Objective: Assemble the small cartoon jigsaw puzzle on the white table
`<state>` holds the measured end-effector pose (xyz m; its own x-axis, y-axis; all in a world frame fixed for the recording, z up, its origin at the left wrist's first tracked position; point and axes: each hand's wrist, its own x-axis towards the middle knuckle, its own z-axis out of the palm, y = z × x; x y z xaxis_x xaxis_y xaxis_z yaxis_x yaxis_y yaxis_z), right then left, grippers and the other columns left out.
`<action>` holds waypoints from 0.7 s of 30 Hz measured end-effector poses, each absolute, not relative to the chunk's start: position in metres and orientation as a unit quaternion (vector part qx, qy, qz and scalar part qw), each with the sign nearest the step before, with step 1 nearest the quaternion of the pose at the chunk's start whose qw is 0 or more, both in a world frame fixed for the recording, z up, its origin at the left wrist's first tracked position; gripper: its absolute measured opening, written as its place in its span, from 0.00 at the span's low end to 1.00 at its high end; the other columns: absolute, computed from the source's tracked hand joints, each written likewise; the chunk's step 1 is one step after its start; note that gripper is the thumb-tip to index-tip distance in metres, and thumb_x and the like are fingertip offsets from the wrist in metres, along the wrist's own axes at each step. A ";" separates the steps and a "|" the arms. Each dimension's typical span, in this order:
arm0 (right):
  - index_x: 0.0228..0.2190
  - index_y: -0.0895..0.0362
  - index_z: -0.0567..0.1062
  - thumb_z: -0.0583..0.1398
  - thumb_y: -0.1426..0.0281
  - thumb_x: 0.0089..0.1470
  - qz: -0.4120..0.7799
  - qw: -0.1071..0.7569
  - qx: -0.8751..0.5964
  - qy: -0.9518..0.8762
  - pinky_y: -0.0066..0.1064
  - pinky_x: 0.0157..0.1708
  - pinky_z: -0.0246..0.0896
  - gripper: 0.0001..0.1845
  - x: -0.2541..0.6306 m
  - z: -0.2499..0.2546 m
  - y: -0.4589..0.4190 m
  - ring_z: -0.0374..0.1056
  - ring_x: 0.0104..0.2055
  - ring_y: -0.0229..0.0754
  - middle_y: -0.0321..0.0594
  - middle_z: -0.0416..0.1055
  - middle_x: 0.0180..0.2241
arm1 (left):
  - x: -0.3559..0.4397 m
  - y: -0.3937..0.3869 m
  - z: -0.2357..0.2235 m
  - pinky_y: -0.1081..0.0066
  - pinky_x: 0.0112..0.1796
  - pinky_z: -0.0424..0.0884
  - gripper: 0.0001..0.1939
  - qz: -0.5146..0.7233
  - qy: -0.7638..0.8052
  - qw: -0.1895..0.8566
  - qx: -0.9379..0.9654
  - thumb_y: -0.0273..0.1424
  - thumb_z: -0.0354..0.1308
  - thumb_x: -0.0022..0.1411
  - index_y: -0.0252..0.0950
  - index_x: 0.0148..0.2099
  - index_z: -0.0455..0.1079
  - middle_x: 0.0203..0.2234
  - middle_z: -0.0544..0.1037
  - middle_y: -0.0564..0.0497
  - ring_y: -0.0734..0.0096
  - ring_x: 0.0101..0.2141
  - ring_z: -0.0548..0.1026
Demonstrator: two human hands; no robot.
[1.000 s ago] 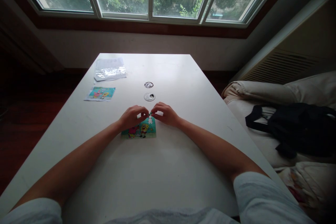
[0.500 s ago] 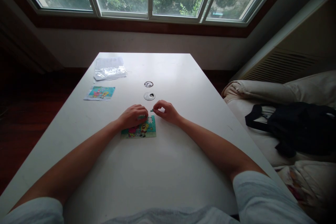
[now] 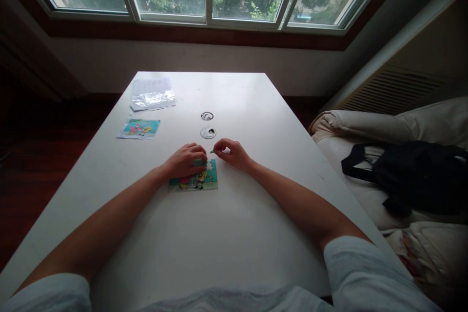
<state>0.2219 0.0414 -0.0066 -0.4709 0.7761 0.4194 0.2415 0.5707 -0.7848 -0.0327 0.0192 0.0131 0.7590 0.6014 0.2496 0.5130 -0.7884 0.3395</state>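
A small, mostly assembled jigsaw puzzle (image 3: 210,180) with yellow and pink cartoon figures on a teal ground lies on the white table. A pale gap shows near its upper right corner. My left hand (image 3: 187,160) rests over the puzzle's upper left part, fingers curled at its far edge and thumb across its face, hiding that area. Just beyond the upper right corner, my right hand (image 3: 231,152) pinches a small green puzzle piece (image 3: 212,151) between thumb and fingertips, apart from the puzzle.
A picture sheet (image 3: 139,128) with similar figures lies at the left, below a clear plastic bag with papers (image 3: 152,94). Two round cable holes (image 3: 208,132) sit in the white table (image 3: 204,239) beyond my hands. A dark bag (image 3: 420,175) lies on the sofa at right.
My left thumb and fingers have shifted slightly over the puzzle. The right hand keeps its pinch on the piece with hardly any movement.
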 end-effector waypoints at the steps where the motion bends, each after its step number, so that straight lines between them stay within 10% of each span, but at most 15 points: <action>1: 0.35 0.55 0.77 0.63 0.66 0.59 0.336 0.400 -0.323 -0.789 0.31 0.37 0.63 0.06 0.222 -0.007 0.041 0.68 0.35 0.38 0.37 0.76 0.32 | -0.033 0.020 0.013 0.62 0.51 0.68 0.08 0.174 0.302 0.125 0.929 0.37 0.62 0.65 0.42 0.45 0.75 0.47 0.78 0.48 0.61 0.47 0.74; 21: 0.37 0.57 0.79 0.63 0.70 0.57 0.353 0.332 -0.319 -0.815 0.28 0.34 0.60 0.06 0.223 -0.011 0.046 0.64 0.31 0.35 0.36 0.75 0.32 | -0.035 0.024 0.009 0.62 0.51 0.67 0.09 0.162 0.313 0.130 0.927 0.37 0.59 0.68 0.42 0.47 0.75 0.48 0.78 0.48 0.61 0.48 0.72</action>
